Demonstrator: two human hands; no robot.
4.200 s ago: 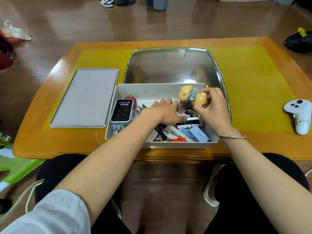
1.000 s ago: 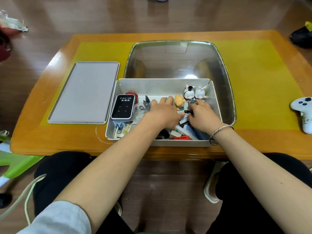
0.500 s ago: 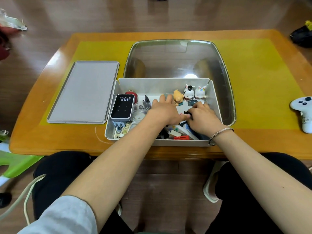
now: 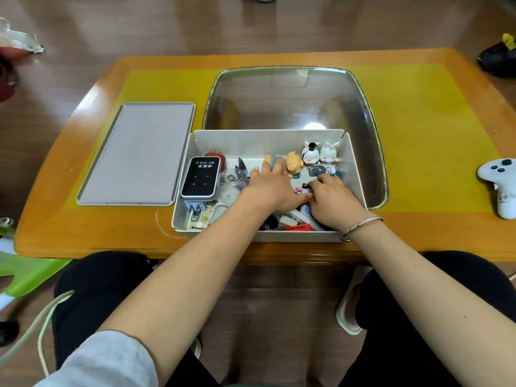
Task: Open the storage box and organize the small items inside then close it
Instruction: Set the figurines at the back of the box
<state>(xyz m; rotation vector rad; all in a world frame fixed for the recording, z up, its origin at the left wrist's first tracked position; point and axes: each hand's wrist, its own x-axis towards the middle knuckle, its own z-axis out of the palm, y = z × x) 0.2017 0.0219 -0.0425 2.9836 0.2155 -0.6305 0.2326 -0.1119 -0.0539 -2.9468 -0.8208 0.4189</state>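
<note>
both hands (image 4: 272, 188) (image 4: 332, 201) hide box (image 4: 268, 135) clutter; whether fingers grip anything is unclear.

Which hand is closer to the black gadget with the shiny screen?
Left. The left hand lies just right of the black glossy-screened device; the right hand is farther right, beyond it.

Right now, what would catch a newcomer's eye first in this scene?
Both hands, left hand and right hand, reach into an open white storage box crowded with small items at the table's near edge. Two bunny figurines stand in its far right corner. The grey lid lies flat to its left.
</note>
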